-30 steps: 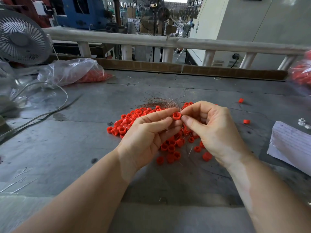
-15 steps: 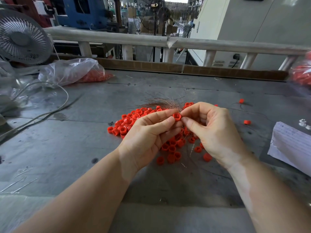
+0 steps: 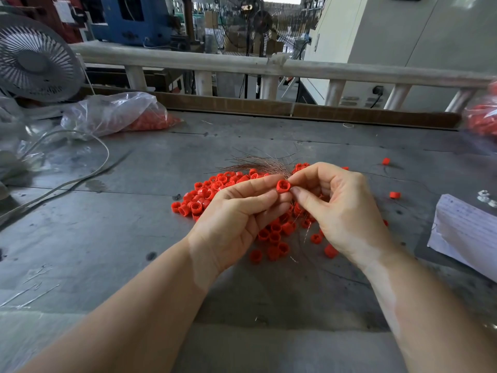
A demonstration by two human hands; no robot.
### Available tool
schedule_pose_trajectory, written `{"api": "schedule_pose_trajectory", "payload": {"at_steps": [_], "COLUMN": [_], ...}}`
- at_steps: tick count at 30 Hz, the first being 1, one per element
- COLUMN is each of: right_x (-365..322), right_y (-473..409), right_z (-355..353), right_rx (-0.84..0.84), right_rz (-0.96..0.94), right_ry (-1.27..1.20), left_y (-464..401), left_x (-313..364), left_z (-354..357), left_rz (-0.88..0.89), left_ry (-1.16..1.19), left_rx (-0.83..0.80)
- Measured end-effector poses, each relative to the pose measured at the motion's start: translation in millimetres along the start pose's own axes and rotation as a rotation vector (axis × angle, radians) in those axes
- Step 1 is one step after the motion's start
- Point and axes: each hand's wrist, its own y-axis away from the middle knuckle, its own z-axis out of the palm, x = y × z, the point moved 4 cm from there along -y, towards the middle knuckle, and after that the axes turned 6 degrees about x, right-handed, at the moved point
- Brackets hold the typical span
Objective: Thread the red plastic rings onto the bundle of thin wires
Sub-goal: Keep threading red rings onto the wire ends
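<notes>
My left hand (image 3: 236, 219) pinches a red plastic ring (image 3: 283, 186) between thumb and forefinger above the grey table. My right hand (image 3: 341, 211) meets it from the right, its thumb and forefinger closed at the ring's edge on the bundle of thin coppery wires (image 3: 258, 165), whose loose ends fan out to the left behind both hands. Thin wire strands also trail down below the right hand. A pile of loose red rings (image 3: 204, 195) lies on the table under and to the left of my hands.
A clear plastic bag of red rings (image 3: 118, 114) lies at the back left beside a fan (image 3: 35, 60). A grey cable (image 3: 67, 181) curves across the left. White paper (image 3: 468, 232) sits at the right edge. Stray rings (image 3: 394, 195) lie on the right.
Both hands stay joined at the ring, shifting only slightly. The ring has turned a little in my left fingers.
</notes>
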Motion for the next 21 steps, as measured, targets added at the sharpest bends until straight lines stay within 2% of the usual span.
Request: {"api": "schedule_pose_trajectory", "payload": {"at_steps": [21], "right_x": [0.9], "right_y": [-0.1], "right_z": [-0.6], "right_rx": [-0.004], "right_rz": [-0.057], "right_ry": [0.073], "left_y": [0.7], "left_x": [-0.4], "left_z": [-1.8], "left_rz": [0.054], "left_ry": [-0.042], "left_rx": [0.051]}}
